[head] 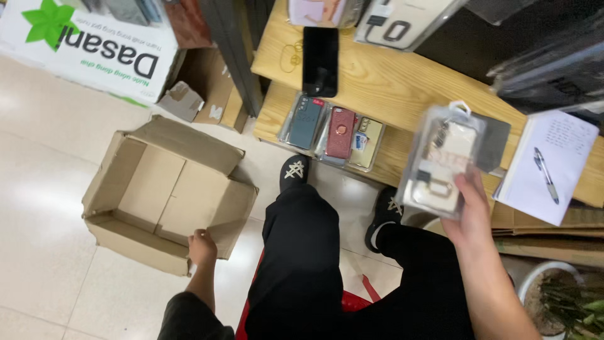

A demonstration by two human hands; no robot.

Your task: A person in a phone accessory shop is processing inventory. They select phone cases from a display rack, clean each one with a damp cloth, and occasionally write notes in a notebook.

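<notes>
Up at the right, the right hand (469, 217) is closed around a clear plastic packet (443, 160) with a pale phone case inside, gripping its lower right corner so the packet stands above and just left of the hand, held in the air over the edge of the wooden table (390, 82). Lower left, the left hand (201, 245) pinches the near corner of an open cardboard box (167, 192) that sits on the tiled floor (44, 157), the box spreading up and to the left of the hand. Three packaged phone cases (330, 132) lie side by side on the lower shelf, well apart from both hands. A notebook with a pen (547, 167) rests just right of the packet.
</notes>
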